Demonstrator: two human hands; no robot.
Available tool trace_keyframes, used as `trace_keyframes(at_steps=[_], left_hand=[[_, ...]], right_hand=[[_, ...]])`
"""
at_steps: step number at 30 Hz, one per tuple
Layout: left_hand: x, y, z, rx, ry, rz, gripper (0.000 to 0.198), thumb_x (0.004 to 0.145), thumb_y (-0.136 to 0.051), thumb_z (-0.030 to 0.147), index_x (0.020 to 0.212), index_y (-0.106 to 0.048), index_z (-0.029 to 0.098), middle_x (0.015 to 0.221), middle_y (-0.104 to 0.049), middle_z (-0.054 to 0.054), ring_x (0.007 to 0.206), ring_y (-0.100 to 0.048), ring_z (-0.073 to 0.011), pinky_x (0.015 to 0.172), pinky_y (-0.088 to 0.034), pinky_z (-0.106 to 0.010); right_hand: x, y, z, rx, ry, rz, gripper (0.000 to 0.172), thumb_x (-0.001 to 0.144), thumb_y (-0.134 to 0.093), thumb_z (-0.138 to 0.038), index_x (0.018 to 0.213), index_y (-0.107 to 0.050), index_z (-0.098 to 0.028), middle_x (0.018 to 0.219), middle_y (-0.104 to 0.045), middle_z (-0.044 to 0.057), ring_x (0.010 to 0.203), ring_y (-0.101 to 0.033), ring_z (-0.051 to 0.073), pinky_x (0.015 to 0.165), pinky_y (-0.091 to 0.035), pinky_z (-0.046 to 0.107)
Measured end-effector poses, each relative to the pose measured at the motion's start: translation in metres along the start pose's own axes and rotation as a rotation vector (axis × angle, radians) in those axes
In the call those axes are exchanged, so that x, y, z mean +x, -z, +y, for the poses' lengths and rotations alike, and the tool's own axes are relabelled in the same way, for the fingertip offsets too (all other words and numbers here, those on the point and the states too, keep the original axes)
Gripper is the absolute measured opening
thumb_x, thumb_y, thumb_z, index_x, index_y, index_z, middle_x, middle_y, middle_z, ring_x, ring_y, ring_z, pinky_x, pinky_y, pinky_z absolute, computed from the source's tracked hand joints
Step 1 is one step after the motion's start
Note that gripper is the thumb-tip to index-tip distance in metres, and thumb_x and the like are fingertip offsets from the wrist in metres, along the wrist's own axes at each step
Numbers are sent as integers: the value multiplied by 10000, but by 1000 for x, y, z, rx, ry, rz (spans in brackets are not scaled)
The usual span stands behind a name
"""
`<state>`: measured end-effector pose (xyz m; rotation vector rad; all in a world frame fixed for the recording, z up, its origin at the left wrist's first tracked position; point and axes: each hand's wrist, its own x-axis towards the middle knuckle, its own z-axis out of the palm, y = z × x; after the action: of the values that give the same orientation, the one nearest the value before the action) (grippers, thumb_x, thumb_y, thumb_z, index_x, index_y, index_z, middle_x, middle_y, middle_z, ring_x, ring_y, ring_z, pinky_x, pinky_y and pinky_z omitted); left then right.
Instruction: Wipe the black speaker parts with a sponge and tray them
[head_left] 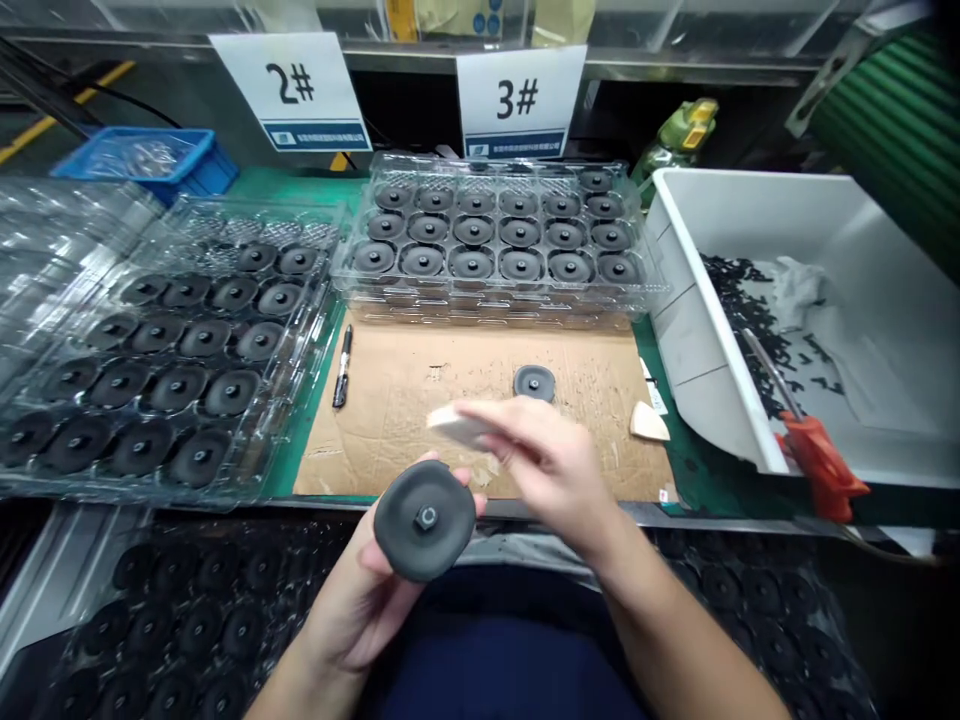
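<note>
A black rounded disc with a small raised hub at its centre [424, 545] is held by its edge in my left hand [375, 600], its hub side facing up. Just above and to the right of it, my right hand [551, 460] pinches a white wedge-shaped sponge [456, 424], blurred by motion and apart from the disc. Another black disc [534, 382] lies on the cardboard sheet [405, 380] beyond my right hand. To the right on the same sheet sits a second white sponge piece [649, 422].
Clear plastic trays of black discs stand at the back [497, 290] and left [259, 440]. A black marker [343, 366] lies on the cardboard. At right are a white bin [690, 380] of small black parts and an orange-handled screwdriver [817, 465]. A blue basket [202, 170] sits back left.
</note>
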<state>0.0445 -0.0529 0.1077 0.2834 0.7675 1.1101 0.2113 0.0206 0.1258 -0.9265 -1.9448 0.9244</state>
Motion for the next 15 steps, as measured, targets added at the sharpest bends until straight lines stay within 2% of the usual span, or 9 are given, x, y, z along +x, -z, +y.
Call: trace_keyframes(at_steps=[2, 3, 5, 7, 9, 12, 14, 15], left_hand=[[0, 0, 2, -53, -5, -39, 589, 599, -725, 465, 1141, -598, 271, 1157, -625, -45, 1039, -591, -252, 907, -474, -297], [0, 0, 2, -74, -2, -53, 588, 603, -721, 464, 1143, -597, 270, 1167, -619, -52, 1043, -588, -252, 908, -471, -294], [0, 2, 2, -95, 5, -65, 564, 616, -717, 449, 1140, -597, 280, 1169, -618, -49, 1030, -597, -236, 906, -468, -282], [1, 2, 2, -104, 16, -73, 557, 615, -717, 451, 1134, -600, 285, 1173, -616, -46, 1030, -597, -233, 910, -465, -284], [2, 2, 1, -95, 24, -82, 568, 616, -727, 439, 1142, -597, 270, 1181, -611, -52, 1057, -580, -246, 924, -457, -289], [4, 0, -1, -76, 7, -90, 566, 629, -734, 413, 1154, -589, 258, 1182, -610, -50, 1072, -570, -244, 924, -460, -282], [3, -1, -1, -55, 0, -65, 524, 653, -720, 402, 1144, -596, 268, 1175, -614, -33, 1087, -561, -227, 927, -455, -268], [3, -1, -1, -36, 4, -42, 503, 668, -712, 395, 1142, -598, 272, 1170, -617, -29, 1101, -550, -227, 932, -451, -271]], right_hand=[[-16, -5, 27, -33, -213, 78, 325, 906, -454, -147, 1183, -540, -295, 1112, -592, -31, 978, -543, 91, 833, -420, 233], [-26, -9, 40, -51, -283, 61, 311, 904, -462, -166, 1172, -550, -296, 1103, -595, -24, 975, -548, 102, 828, -431, 245], [-48, -19, 61, -69, -344, -39, 290, 895, -461, -180, 1143, -578, -275, 1035, -620, -1, 920, -570, 129, 793, -454, 278], [-62, -23, 69, -87, -364, -116, 278, 875, -472, -169, 1099, -613, -257, 933, -641, 10, 843, -584, 149, 749, -463, 299], [-63, -18, 58, -101, -392, -118, 277, 872, -477, -175, 1097, -617, -256, 912, -641, 15, 819, -582, 153, 729, -460, 297], [-43, 0, 14, -111, -357, 25, 300, 895, -469, -202, 1172, -559, -272, 995, -620, 12, 805, -564, 129, 681, -443, 253], [-27, 10, -19, -130, -109, 82, 363, 884, -469, -155, 1227, -512, -265, 1048, -610, 8, 823, -554, 120, 696, -426, 250], [-21, 12, -31, -125, 54, 43, 368, 883, -441, -136, 1228, -515, -243, 1023, -618, 13, 790, -547, 119, 688, -416, 260]])
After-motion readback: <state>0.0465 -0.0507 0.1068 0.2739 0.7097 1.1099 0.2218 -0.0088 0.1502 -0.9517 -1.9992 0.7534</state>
